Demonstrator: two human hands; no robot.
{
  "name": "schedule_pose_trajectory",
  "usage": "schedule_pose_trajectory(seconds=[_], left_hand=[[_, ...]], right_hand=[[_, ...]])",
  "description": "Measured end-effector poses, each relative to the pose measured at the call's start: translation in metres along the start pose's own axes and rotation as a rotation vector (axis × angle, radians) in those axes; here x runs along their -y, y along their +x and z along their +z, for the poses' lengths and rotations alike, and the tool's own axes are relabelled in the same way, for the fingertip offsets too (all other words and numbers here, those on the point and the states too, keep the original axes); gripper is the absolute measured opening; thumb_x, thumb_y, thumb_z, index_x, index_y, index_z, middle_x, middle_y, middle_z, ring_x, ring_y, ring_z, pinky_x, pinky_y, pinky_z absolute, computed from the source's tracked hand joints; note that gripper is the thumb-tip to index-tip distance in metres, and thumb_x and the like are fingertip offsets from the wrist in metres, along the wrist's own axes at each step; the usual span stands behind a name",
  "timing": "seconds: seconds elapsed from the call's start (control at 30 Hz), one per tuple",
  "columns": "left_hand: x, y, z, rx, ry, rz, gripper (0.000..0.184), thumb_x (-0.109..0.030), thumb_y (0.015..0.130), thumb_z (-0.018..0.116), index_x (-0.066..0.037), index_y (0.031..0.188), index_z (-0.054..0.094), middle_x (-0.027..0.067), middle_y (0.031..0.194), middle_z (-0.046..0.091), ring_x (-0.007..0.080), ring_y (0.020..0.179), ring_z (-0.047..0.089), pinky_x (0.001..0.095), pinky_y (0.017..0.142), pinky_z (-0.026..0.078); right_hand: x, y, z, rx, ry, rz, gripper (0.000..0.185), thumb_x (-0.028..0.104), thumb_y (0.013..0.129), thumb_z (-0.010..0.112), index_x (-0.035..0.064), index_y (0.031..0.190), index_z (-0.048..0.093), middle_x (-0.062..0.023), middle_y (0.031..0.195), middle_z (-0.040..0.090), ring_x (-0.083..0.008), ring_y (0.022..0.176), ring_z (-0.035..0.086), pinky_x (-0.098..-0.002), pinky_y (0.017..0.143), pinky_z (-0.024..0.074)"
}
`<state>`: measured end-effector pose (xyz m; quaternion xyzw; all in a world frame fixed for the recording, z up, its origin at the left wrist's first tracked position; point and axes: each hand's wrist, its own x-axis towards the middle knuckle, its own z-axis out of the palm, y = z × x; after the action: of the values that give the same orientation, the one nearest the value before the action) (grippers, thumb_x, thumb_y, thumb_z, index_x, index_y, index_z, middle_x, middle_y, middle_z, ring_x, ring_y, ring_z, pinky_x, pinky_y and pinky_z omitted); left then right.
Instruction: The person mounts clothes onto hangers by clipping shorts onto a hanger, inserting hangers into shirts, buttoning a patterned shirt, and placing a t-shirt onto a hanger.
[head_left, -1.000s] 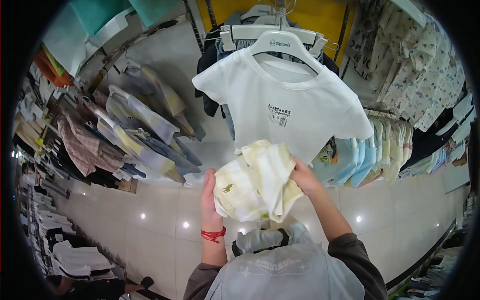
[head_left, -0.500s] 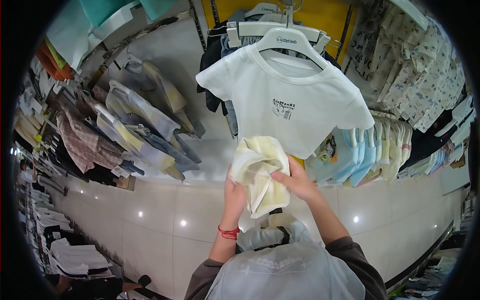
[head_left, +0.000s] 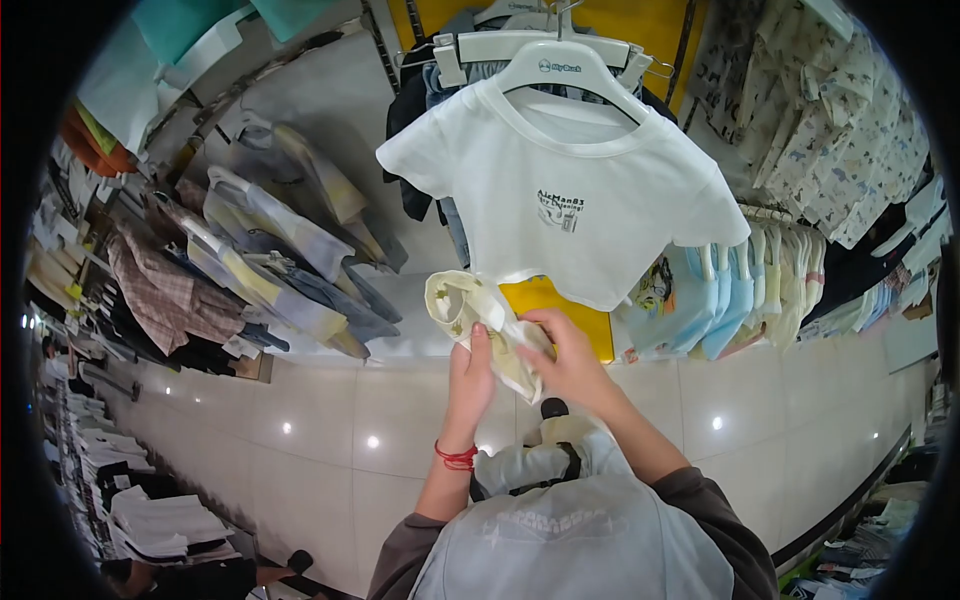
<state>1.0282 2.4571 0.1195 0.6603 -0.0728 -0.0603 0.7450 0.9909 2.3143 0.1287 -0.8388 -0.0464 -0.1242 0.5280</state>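
Observation:
A pale yellow and white folded garment is in front of me, bunched into a loose roll with one end showing an opening. My left hand grips its lower left side, the thumb lying on top of the cloth. From the right, my right hand presses its fingers on the cloth; they are slightly blurred. Which kind of garment it is I cannot tell. Just beyond the hands, a white T-shirt with small dark print hangs on a white hanger.
Pastel shirts hang on the left, patterned clothes at upper right, and light blue tops below them. Folded clothes lie in stacks at lower left, near another person's arm. The floor is tiled.
The garment has been turned and squeezed into a narrower roll, tilted to the upper left. My right hand has moved a little left and up along it.

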Motion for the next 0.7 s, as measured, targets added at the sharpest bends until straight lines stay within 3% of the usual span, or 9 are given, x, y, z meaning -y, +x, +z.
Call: schedule_pose_trajectory(seconds=[0.07, 0.17, 0.27, 0.37, 0.5, 0.6, 0.7], left_hand=[[-0.008, 0.006, -0.012, 0.037, 0.066, 0.009, 0.038, -0.024, 0.099, 0.035, 0.005, 0.12, 0.047, 0.0096, 0.114, 0.056, 0.0155, 0.104, 0.051, 0.0287, 0.089, 0.04], [-0.01, 0.024, -0.036, -0.013, 0.213, 0.167, 0.03, -0.019, 0.097, 0.038, 0.003, 0.111, 0.053, 0.0135, 0.101, 0.062, 0.0194, 0.093, 0.058, 0.029, 0.082, 0.043], [-0.037, 0.038, -0.051, -0.025, 0.588, 0.354, 0.024, -0.015, 0.094, 0.041, 0.002, 0.1, 0.056, 0.0202, 0.081, 0.061, 0.0277, 0.073, 0.06, 0.0317, 0.07, 0.045], [-0.064, 0.05, -0.058, 0.031, 0.812, 0.303, 0.023, -0.018, 0.092, 0.046, 0.003, 0.091, 0.055, 0.0237, 0.069, 0.053, 0.0343, 0.06, 0.051, 0.0338, 0.06, 0.043], [-0.074, 0.071, -0.072, 0.134, 0.741, 0.249, 0.031, -0.025, 0.092, 0.047, 0.004, 0.086, 0.053, 0.022, 0.067, 0.051, 0.0323, 0.059, 0.041, 0.0338, 0.059, 0.04], [-0.071, 0.08, -0.08, 0.191, 0.77, 0.213, 0.033, -0.028, 0.093, 0.045, 0.004, 0.087, 0.053, 0.0206, 0.067, 0.049, 0.0298, 0.06, 0.043, 0.0338, 0.061, 0.04], [-0.079, 0.073, -0.082, 0.216, 0.81, 0.114, 0.021, -0.019, 0.09, 0.05, 0.002, 0.095, 0.053, 0.0199, 0.082, 0.055, 0.0276, 0.076, 0.051, 0.033, 0.072, 0.042]], right_hand=[[-0.02, 0.012, -0.014, 0.116, 0.176, 0.336, 0.021, 0.003, 0.086, 0.052, 0.0004, 0.107, 0.051, -0.0052, 0.094, 0.057, -0.0071, 0.086, 0.053, -0.0229, 0.073, 0.0436], [-0.051, 0.023, -0.031, -0.027, 0.211, 0.227, 0.015, 0.004, 0.088, 0.047, 0.001, 0.101, 0.054, -0.0004, 0.078, 0.056, -0.0044, 0.074, 0.052, -0.0224, 0.068, 0.0426], [-0.047, 0.036, -0.054, -0.139, 0.086, 0.13, 0.016, 0.006, 0.088, 0.045, 0.0044, 0.101, 0.053, -0.0068, 0.075, 0.055, -0.0129, 0.062, 0.047, -0.026, 0.059, 0.0398], [-0.024, 0.046, -0.075, -0.139, -0.134, 0.071, 0.015, 0.012, 0.089, 0.049, 0.0041, 0.101, 0.051, -0.011, 0.083, 0.06, -0.0196, 0.071, 0.056, -0.0329, 0.064, 0.0429], [0.001, 0.052, -0.094, 0.011, -0.09, -0.011, 0.023, 0.022, 0.088, 0.056, 0.003, 0.101, 0.052, -0.0146, 0.085, 0.063, -0.0251, 0.077, 0.061, -0.037, 0.067, 0.0437], [0.006, 0.055, -0.103, 0.177, -0.155, -0.103, 0.027, 0.024, 0.086, 0.059, 0.0013, 0.1, 0.054, -0.0135, 0.081, 0.061, -0.0235, 0.072, 0.059, -0.0355, 0.066, 0.0437], [0.016, 0.057, -0.107, 0.262, -0.104, -0.012, 0.024, 0.021, 0.086, 0.059, 0.0008, 0.099, 0.056, -0.0124, 0.078, 0.06, -0.0241, 0.069, 0.057, -0.0347, 0.066, 0.0436]])
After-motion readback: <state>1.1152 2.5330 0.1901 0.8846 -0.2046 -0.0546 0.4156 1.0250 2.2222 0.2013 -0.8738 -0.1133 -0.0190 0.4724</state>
